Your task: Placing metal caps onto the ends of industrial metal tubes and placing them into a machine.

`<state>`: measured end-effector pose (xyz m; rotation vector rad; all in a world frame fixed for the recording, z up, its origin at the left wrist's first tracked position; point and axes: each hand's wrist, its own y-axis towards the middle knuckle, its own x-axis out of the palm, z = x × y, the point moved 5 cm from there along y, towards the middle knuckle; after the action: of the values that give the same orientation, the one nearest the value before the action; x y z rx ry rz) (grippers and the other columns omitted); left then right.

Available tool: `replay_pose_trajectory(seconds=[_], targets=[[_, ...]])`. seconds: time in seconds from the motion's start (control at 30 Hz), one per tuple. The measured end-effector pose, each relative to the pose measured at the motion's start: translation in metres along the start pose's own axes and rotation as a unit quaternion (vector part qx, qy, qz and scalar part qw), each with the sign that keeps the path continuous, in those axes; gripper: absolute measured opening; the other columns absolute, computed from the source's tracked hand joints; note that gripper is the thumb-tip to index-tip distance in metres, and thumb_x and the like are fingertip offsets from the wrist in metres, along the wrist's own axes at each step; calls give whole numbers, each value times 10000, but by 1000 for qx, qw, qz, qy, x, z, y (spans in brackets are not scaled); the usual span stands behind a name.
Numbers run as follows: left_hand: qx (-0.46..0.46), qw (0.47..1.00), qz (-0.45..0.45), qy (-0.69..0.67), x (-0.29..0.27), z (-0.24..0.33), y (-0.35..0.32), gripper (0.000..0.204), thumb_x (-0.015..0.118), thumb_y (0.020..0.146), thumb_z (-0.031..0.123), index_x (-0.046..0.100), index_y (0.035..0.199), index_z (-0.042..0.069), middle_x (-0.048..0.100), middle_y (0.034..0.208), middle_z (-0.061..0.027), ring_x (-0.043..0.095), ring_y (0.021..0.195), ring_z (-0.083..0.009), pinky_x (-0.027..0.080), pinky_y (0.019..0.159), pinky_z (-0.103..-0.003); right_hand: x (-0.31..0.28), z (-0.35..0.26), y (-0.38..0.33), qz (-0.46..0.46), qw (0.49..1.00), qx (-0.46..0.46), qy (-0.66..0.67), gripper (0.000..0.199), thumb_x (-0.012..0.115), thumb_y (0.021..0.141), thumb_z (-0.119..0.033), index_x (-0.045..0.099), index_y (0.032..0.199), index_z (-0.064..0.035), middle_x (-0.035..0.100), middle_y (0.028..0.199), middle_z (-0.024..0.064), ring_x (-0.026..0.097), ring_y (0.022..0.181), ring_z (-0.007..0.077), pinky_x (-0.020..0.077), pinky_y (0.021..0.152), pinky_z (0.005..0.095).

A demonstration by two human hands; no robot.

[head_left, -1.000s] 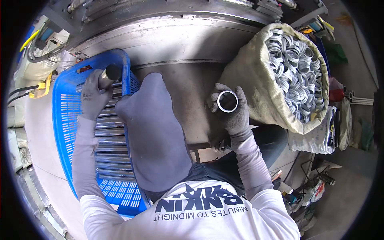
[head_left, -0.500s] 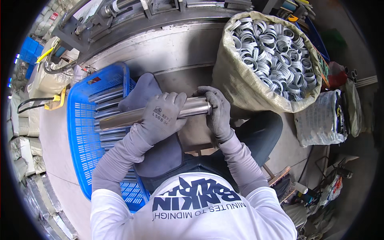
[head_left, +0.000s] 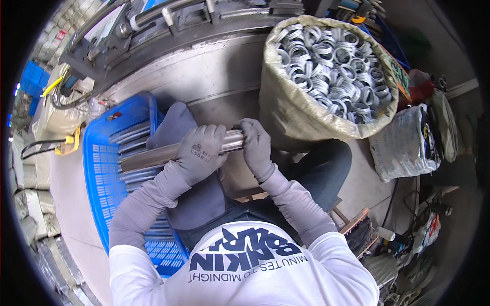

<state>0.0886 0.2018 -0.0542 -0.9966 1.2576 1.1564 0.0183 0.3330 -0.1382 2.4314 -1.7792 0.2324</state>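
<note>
Both of my hands wear grey gloves. My left hand (head_left: 200, 154) is wrapped round the middle of a long shiny metal tube (head_left: 145, 159), held at a slant across my lap. Its left end reaches over the blue plastic basket (head_left: 92, 168). At the tube's right end, my right hand (head_left: 256, 149) is closed with its fingers curled over the tip, which they mostly hide. More metal tubes (head_left: 129, 134) lie side by side in the basket, partly covered by my left arm and the held tube.
A woven sack (head_left: 286, 109) full of grey metal rings (head_left: 326, 69) stands ahead on the right. A dark machine frame (head_left: 153, 41) runs along the far side. A wrapped plastic bundle (head_left: 400, 143) sits at the right, and a yellow-handled tool (head_left: 69, 145) lies left of the basket.
The view has shifted, so the sack appears farther left. My right hand has come closer to my left and covers more of the tube's end. My left hand keeps its grip.
</note>
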Motion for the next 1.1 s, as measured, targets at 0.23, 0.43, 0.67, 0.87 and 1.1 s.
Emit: replay_pose_trajectory(seconds=[0.23, 0.43, 0.67, 0.87, 1.1], targets=[[86, 953, 274, -91, -65, 19, -36, 601, 810, 860, 217, 579, 1373, 5, 692, 1166, -175, 700, 999, -306, 557, 922, -429, -30, -50, 9, -5, 992, -112, -54, 346, 485, 1078, -167, 747, 1046, 56, 747, 1064, 120, 696, 965, 203, 541, 912, 332], [-97, 647, 299, -695, -6, -42, -68, 613, 683, 1053, 373, 500, 1505, 2, 636, 1383, -142, 656, 1241, -267, 516, 1107, -445, -53, -107, 17, 46, 930, -330, -155, 330, 515, 1081, -210, 742, 1082, 31, 738, 1066, 143, 697, 991, 214, 540, 904, 346], [-44, 617, 474, -626, -124, -96, -37, 421, 597, 1101, 247, 596, 1441, -1, 645, 1396, -187, 660, 1258, -279, 521, 1121, -440, -61, -178, 76, -35, 704, -486, -516, 506, 742, 997, -303, 630, 1370, 21, 691, 1268, 232, 657, 1220, 395, 518, 1062, 455], [-145, 932, 225, -245, -120, -57, -20, 536, 794, 827, 151, 631, 1322, 27, 719, 1133, -170, 703, 1087, -328, 552, 921, -476, -146, -176, 233, 88, 658, -135, -736, 629, 737, 922, -506, 625, 1388, -98, 707, 1300, 200, 617, 1310, 414, 505, 1088, 498], [-81, 983, 160, -37, -38, -41, -18, 616, 811, 727, 238, 639, 1286, 46, 680, 1034, -174, 675, 973, -364, 531, 854, -492, -166, -154, 236, 67, 693, -216, -685, 617, 849, 834, -375, 658, 1379, -158, 710, 1292, 182, 641, 1273, 380, 511, 1066, 487]])
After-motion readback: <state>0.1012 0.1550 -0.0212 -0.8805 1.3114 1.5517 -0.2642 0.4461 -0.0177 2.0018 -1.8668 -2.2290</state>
